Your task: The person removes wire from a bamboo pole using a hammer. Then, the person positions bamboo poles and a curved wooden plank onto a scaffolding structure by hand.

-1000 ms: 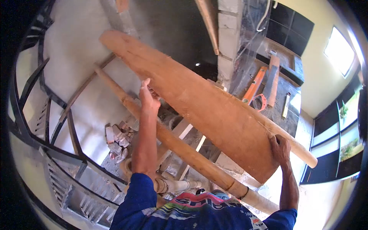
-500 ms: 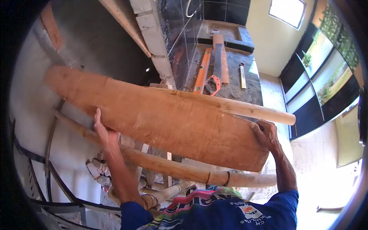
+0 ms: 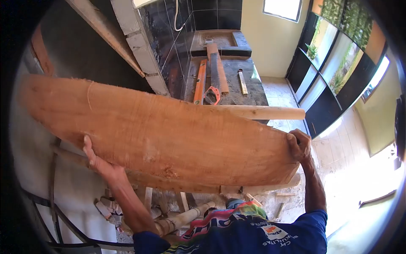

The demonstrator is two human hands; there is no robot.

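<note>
A long, wide wooden plank [image 3: 169,135] with a curved, rough edge spans the view in front of me, held in both hands. Its lower left edge rests in my left hand [image 3: 103,163], the thumb lying on the face and the other fingers hidden beneath. My right hand [image 3: 300,146] grips the right end, fingers wrapped over the top corner. Behind the plank a round bamboo pole [image 3: 270,112] shows at its right part. Another pole [image 3: 270,187] runs below the plank, mostly covered by it.
On the dark counter [image 3: 249,76] lie an orange spirit level [image 3: 200,80], a handsaw with a red handle [image 3: 214,94], a narrow board [image 3: 219,74] and a small ruler-like tool [image 3: 242,82]. A brick wall edge [image 3: 141,51] stands at left. Rubble [image 3: 109,209] lies low on the left.
The plank has come closer and looks larger, covering more of both poles. Both hands still hold it. The view has shifted, so the counter appears further left.
</note>
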